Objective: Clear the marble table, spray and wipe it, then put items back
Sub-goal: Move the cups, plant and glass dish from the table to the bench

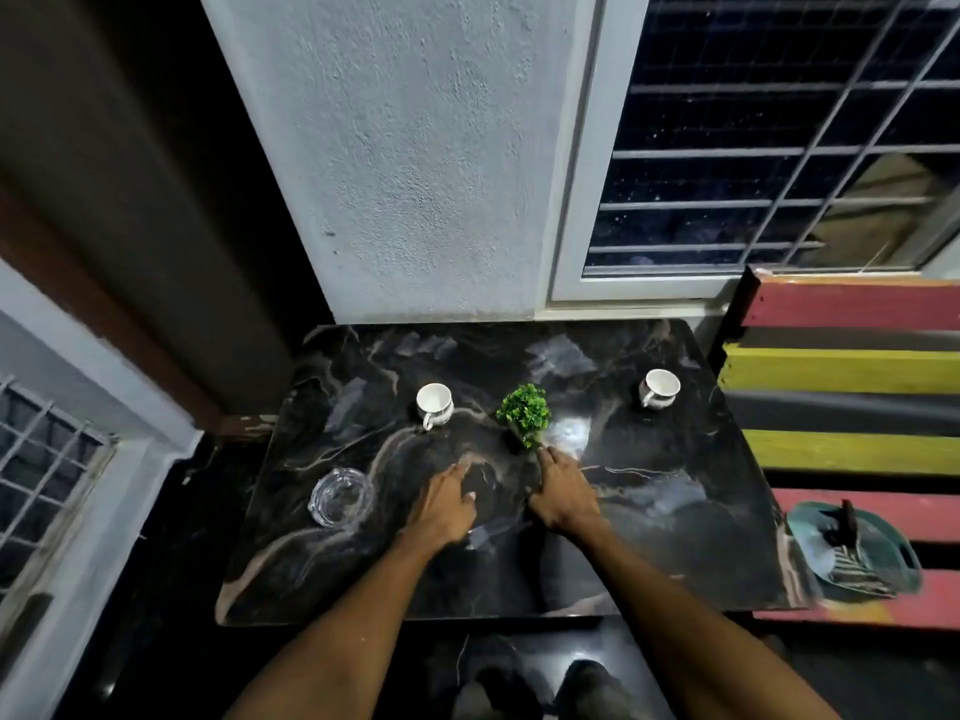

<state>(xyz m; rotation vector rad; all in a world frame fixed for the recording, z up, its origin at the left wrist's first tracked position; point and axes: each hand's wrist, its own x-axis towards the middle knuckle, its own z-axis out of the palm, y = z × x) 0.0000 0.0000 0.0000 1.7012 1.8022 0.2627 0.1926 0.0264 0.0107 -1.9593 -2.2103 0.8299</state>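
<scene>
The black marble table carries a small green plant in a dark pot at its middle. One white cup stands left of the plant and a second white cup at the far right. A clear glass ashtray sits near the left edge. My right hand hovers just in front of the plant, fingertips close to its pot, holding nothing. My left hand is spread over the table centre, empty, slightly blurred.
A bench of red, yellow and dark slats stands to the right, with a teal cloth and a dark spray bottle on it. A grey wall and a barred window are behind the table. My feet show below the near edge.
</scene>
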